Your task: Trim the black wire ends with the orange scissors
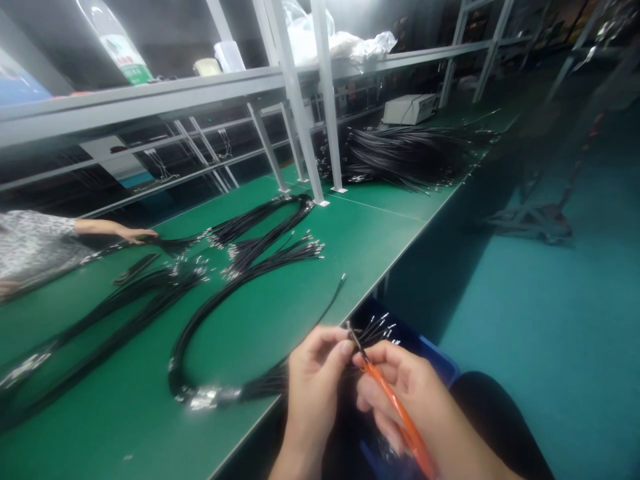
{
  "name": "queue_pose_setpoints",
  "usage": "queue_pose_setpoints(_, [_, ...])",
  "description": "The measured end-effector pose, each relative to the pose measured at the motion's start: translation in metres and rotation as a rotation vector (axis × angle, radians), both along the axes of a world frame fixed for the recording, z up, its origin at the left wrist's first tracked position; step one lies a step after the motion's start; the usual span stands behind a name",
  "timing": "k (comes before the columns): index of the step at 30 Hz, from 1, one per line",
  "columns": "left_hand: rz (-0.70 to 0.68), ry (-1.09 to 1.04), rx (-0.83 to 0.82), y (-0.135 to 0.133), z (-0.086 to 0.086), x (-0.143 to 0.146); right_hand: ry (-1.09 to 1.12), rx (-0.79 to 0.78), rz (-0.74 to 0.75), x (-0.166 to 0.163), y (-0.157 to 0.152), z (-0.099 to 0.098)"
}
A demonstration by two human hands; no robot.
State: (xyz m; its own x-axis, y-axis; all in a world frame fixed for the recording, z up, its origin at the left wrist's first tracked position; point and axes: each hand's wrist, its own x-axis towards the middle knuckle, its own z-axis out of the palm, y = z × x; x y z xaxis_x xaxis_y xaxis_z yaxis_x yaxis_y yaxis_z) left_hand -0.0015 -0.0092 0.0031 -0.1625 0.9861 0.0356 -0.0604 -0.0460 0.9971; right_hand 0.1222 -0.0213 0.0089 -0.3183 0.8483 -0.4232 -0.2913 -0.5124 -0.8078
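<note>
At the table's front edge, my left hand [316, 377] is closed in a pinch on the end of a thin black cable. My right hand [413, 390] grips a slim orange-handled tool [395, 403]; its narrow dark tip meets the cable end at my left fingertips. The exact kind of tool is unclear. Several other black cables with shiny metal ends [383, 327] fan out behind my fingers. They belong to a black cable bundle [200, 317] that curves across the green table [245, 347], wrapped with shiny clear film [210, 398] near the edge.
At left, another person's hand [133, 233] touches black cables. More cable bundles [120, 333] lie on the left; a large cable pile [400, 153] sits farther back, near a pale box [410, 109]. Metal posts [305, 127] rise from the table. Below my hands is a blue bin [440, 357].
</note>
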Motion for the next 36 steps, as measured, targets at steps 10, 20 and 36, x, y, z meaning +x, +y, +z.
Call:
queue_pose_setpoints(10, [-0.048, 0.068, 0.008, 0.000, -0.005, -0.002, -0.051, -0.009, 0.000, 0.000, 0.000, -0.009])
queue_pose_setpoints(20, [0.079, 0.160, 0.058, 0.002, -0.009, 0.002, -0.010, 0.035, 0.097, 0.012, -0.003, -0.010])
queue_pose_setpoints(36, [0.069, 0.357, 0.144, 0.001, -0.017, 0.004, -0.126, 0.026, 0.014, 0.005, 0.003, -0.009])
